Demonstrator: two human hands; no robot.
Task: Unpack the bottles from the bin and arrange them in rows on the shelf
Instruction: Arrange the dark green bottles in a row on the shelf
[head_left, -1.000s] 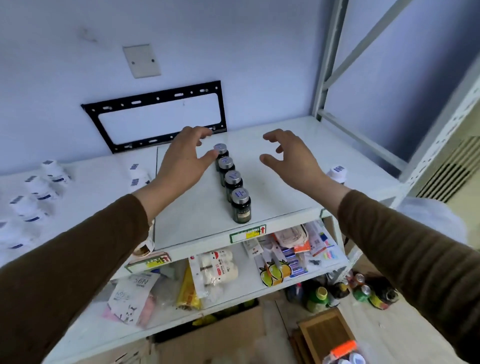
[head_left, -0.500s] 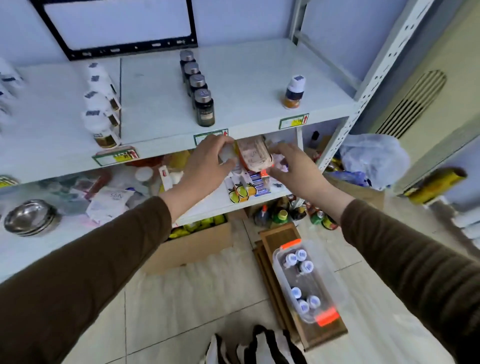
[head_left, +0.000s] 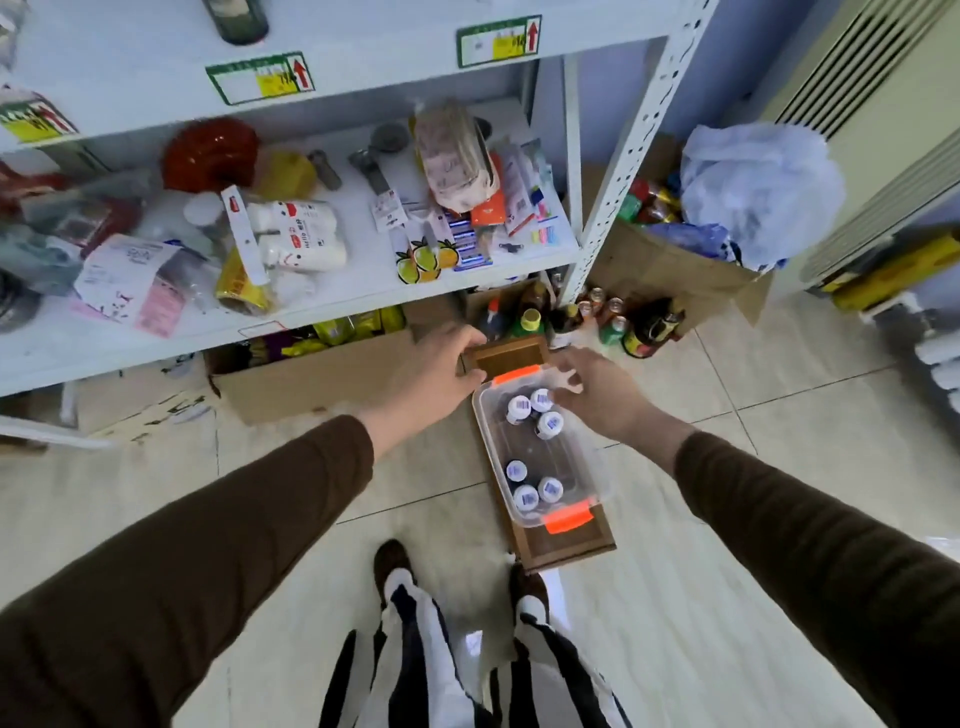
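A clear plastic bin (head_left: 597, 467) with orange latches sits on a wooden tray (head_left: 566, 545) on the floor. Inside it stand several dark bottles with white barcode caps: one group (head_left: 535, 410) at the far end, another (head_left: 532, 486) at the near end. My left hand (head_left: 441, 374) hovers with relaxed fingers at the bin's far left corner, holding nothing. My right hand (head_left: 597, 389) reaches over the far end, its fingertips at a bottle cap; no grip is visible. The top shelf (head_left: 363, 47) shows only its front edge, with one dark bottle's base (head_left: 236, 21) on it.
The middle shelf (head_left: 311, 306) is cluttered with packets, tubes and a red bowl. Cardboard boxes (head_left: 311, 379) sit under it. Cans and bottles (head_left: 613, 317) crowd the floor by the shelf post (head_left: 623, 171). A box with a plastic bag (head_left: 753, 192) stands to the right. My feet are just behind the tray.
Both hands dropped from the top shelf, past the middle shelf, down to the bin on the floor. The view tilted downward with them.
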